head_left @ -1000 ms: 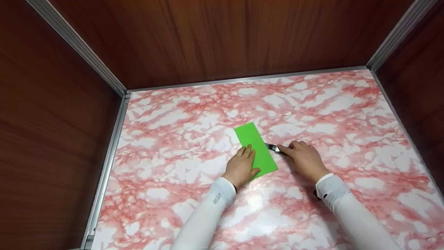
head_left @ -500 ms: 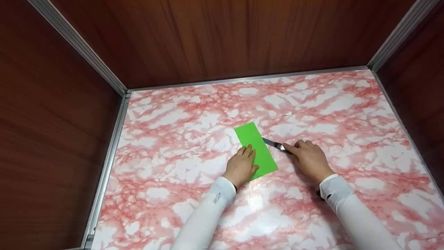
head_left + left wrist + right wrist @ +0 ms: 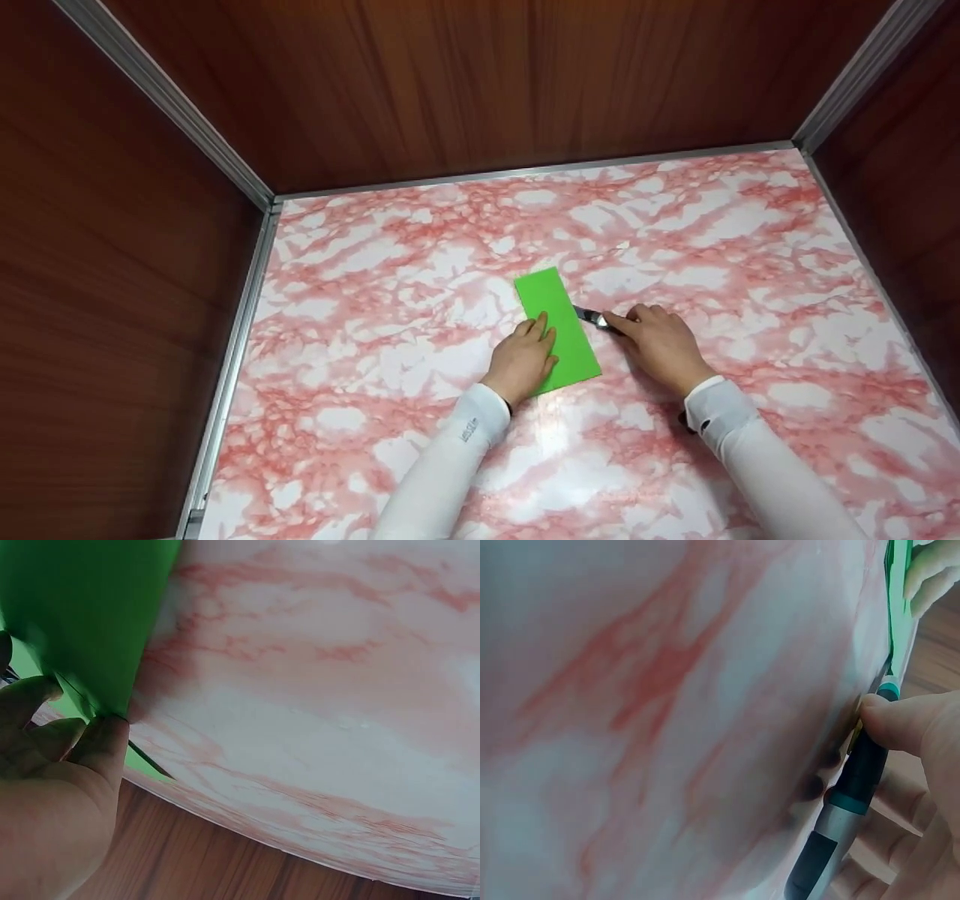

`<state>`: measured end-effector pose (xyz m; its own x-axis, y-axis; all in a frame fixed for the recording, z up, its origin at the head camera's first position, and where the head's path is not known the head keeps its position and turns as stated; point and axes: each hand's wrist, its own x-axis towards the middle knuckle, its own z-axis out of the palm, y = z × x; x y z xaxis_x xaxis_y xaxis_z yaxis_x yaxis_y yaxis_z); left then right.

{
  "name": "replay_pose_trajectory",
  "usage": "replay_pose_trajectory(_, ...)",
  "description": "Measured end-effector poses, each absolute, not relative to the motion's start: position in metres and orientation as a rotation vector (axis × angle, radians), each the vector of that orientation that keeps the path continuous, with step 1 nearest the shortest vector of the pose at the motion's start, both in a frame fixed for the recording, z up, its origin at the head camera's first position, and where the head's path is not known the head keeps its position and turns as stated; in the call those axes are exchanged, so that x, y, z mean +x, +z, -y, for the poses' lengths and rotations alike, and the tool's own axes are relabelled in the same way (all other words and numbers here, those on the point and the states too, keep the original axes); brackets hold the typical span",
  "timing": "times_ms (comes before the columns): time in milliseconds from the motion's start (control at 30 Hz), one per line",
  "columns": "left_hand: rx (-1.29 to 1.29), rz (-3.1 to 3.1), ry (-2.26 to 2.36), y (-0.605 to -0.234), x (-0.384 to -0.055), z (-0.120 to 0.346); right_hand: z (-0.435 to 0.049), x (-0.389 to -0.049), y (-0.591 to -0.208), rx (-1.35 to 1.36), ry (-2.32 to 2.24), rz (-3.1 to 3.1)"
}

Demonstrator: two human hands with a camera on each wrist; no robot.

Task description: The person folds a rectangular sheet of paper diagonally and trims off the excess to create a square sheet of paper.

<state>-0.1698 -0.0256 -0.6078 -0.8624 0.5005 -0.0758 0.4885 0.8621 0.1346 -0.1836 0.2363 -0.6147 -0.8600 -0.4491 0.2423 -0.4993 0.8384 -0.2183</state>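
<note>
On the table, a green paper rectangle (image 3: 574, 352) lies slanted; darker and lighter green surfaces show in the left wrist view, apparently two layers. My left hand (image 3: 521, 360) rests on its left side with fingers extended, pressing it down. At the paper's right edge, my right hand (image 3: 664, 349) grips a utility knife (image 3: 851, 784) with a black and grey handle and teal bands. The thumb lies along the knife near its front, the other fingers behind it. The blade (image 3: 583, 311) meets the paper's edge; its tip is hidden there.
The pink and white marbled tabletop (image 3: 360, 322) surrounds the paper. Brown wood-grain panels (image 3: 480, 82) with metal-framed edges stand at the back, left and right. A small pale scrap (image 3: 622, 245) lies beyond the paper.
My right hand and the knife moved right, showing more blade, then came back left, so less blade shows now. The green paper has shifted slightly right and towards me under my left hand.
</note>
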Motion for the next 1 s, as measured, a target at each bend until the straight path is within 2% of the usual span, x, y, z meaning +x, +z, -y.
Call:
replay_pose_trajectory(267, 0.867, -3.086, 0.179, -0.6127, -0.1721, 0.019, -0.2323, -0.1824, -0.6144, 0.736, 0.417, 2.837)
replay_pose_trajectory(633, 0.736, -3.078, 0.21, -0.6132, -0.1763, 0.0173, -0.2308, -0.1826, -0.6133, 0.74, 0.421, 2.843)
replay_pose_trajectory(1000, 0.767, -3.069, 0.293, -0.6153, -0.1738, 0.0206, -0.2294, -0.1838, -0.6119, 0.718, 0.413, 2.84)
